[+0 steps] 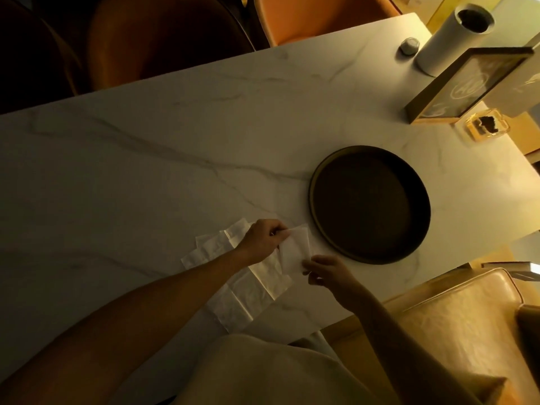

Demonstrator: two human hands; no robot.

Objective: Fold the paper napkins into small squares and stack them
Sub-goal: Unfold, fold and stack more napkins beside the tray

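Note:
A small white folded napkin (295,249) is held just above the marble table (146,171), between both hands. My left hand (263,239) pinches its upper left corner. My right hand (327,271) pinches its lower right corner. Under my left forearm lies a loose spread of several unfolded white napkins (233,290), creased and overlapping, reaching toward the table's near edge. The napkin in my hands hangs tilted, to the left of the dark tray.
A round dark tray (369,203) with a brass-coloured rim sits right of the hands. At the far right stand a white cylinder (450,39), a framed sign (464,83), a small grey knob (409,45) and a glass ashtray (486,127). Orange and tan chairs (455,317) surround the table.

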